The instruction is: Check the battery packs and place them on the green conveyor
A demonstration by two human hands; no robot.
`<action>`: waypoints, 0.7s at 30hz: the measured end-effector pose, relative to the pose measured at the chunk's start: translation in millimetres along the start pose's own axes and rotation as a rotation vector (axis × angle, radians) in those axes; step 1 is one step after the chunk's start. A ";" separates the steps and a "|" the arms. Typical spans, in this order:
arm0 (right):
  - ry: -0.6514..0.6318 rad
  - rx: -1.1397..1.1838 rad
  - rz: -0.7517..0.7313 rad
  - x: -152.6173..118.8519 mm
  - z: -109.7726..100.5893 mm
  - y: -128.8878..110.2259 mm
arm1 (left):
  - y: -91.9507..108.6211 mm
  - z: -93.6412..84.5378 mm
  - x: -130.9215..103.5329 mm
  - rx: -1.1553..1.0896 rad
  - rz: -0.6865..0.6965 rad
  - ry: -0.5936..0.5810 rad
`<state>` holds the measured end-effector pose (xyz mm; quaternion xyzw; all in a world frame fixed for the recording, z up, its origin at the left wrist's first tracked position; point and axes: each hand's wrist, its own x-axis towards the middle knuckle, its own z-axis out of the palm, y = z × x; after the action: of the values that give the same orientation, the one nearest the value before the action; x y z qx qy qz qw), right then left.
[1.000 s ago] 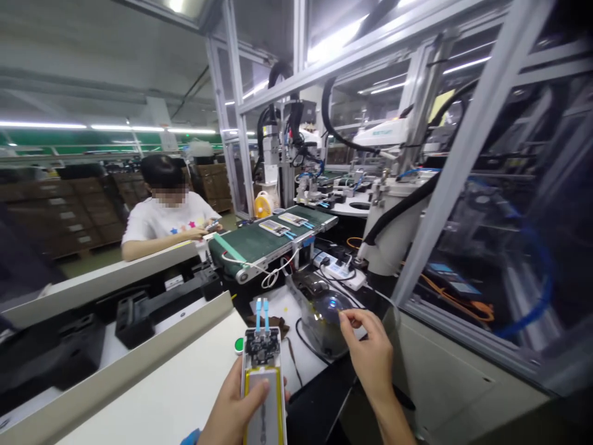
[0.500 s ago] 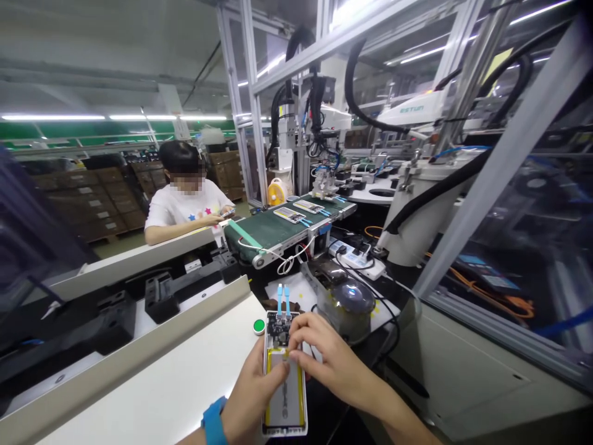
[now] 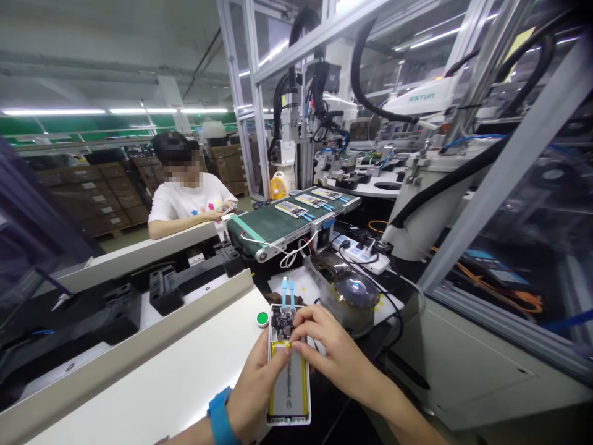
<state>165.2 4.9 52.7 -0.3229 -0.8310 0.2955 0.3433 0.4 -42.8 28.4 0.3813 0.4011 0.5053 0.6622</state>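
My left hand (image 3: 259,378) is wrapped round an open power bank (image 3: 290,398), its thumb lying on the flat grey battery with yellow edges. The white casing stands nearly lengthwise to me, with a dark circuit board (image 3: 282,319) at the far end. Two light-blue cable tabs (image 3: 288,293) stick out beyond that end. Over the board's lower right edge is my right hand (image 3: 324,340), thumb and index finger pinched together close to my left thumb. What the pinch holds, if anything, is too small and covered to make out.
A green conveyor belt (image 3: 264,230) ahead carries three similar open power banks (image 3: 291,210). Beyond it stands framed machinery with a robot arm (image 3: 419,102). A green button (image 3: 262,319) sits at the white panel's edge. Right of my hands are a grey domed object (image 3: 354,296) and power strip (image 3: 364,253). Opposite, a person (image 3: 192,194) works.
The machine head over the belt's far end has risen off, leaving a third power bank plainly visible there. Both my hands keep their hold, with only small finger shifts. My view has shifted slightly.
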 end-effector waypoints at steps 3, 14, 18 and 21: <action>0.156 0.048 -0.040 -8.1 4.8 7.6 | -3.3 -2.2 0.7 -0.072 -0.040 -0.021; 0.334 -0.325 -0.309 -24.9 22.2 10.4 | -5.5 -1.2 -1.2 -0.037 0.012 0.049; 0.369 -0.294 -0.302 -31.1 28.3 14.9 | -3.7 -0.6 -1.0 -0.056 -0.005 0.061; 0.488 -0.097 -0.119 -33.4 31.4 20.5 | -2.8 -0.1 -1.8 -0.082 -0.053 0.029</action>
<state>166.6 -15.7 6.9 -0.3514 -0.7542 0.1476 0.5347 1.0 -45.1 26.1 0.3357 0.3996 0.5092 0.6844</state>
